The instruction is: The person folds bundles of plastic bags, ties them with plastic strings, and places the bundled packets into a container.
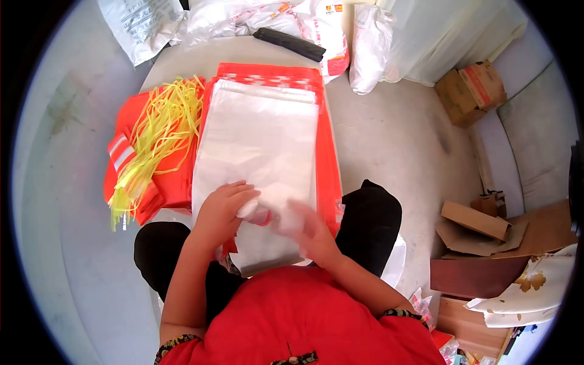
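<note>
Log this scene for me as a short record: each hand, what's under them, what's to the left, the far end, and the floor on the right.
Left hand: at a small crumpled white-and-red piece; exact grip unclear
Right hand: motion-blurred, near that piece; grip unclear
Under hands: flat white plastic-looking sheets over a bright orange-red stack
Left: tangled yellow strips on an orange-red pile
Far end: long black flat bundle
Floor, right: brown cardboard box
</note>
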`<state>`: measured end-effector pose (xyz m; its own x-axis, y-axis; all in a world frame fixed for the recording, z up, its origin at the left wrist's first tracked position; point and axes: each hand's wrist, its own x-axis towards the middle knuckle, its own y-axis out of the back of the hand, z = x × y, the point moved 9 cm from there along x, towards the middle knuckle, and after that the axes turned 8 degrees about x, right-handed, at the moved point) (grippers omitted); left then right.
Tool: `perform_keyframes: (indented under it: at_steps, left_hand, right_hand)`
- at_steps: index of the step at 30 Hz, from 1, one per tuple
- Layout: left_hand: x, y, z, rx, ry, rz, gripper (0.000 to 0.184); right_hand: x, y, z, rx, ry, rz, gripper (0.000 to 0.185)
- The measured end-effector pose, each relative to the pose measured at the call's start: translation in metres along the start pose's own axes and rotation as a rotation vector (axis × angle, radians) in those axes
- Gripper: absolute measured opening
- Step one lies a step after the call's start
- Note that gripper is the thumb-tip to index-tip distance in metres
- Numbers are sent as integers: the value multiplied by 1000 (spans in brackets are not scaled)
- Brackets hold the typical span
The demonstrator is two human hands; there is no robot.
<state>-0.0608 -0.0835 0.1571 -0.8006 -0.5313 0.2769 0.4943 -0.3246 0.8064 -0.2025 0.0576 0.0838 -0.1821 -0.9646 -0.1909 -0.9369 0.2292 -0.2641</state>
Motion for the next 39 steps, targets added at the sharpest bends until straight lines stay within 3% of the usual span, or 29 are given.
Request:
perform_keyframes:
  at_steps: [1, 4, 7, 10, 16, 19, 25, 28, 32, 39]
  left_hand:
    - [0, -1, 0, -3, -16, -1, 43]
    - [-6, -10, -3, 77, -53, -97, 59]
    - [-12, -17, 0, 192, -41, -181, 66]
    - [-19, -22, 2, 331, -63, -184, 70]
    - [-33, -15, 2, 398, -11, -118, 69]
    - [-41, 2, -5, 364, 128, -88, 69]
    - [-86, 31, -64, -152, 372, 273, 68]
    - [-101, 14, -98, -504, 575, 318, 60]
    - [-107, 6, -115, -612, 707, 349, 56]
    - [-107, 6, -129, -636, 775, 400, 46]
  right_hand:
    - [-7, -2, 7, -28, -90, -66, 50]
    - [-21, 3, 7, -27, 53, -78, 37]
    - [-32, 15, 15, 44, -205, 15, 34]
    - [-22, 13, 7, -13, -165, -61, 33]
    - [28, -4, -26, -128, -190, -218, 31]
    - [54, -14, -37, -75, -234, -191, 33]
    - [87, -19, -28, -32, -304, -235, 39]
    - [93, -23, -23, -3, -300, -251, 42]
    - [96, -34, -33, -161, -237, -261, 46]
    - [105, -36, -36, -89, -271, -231, 51]
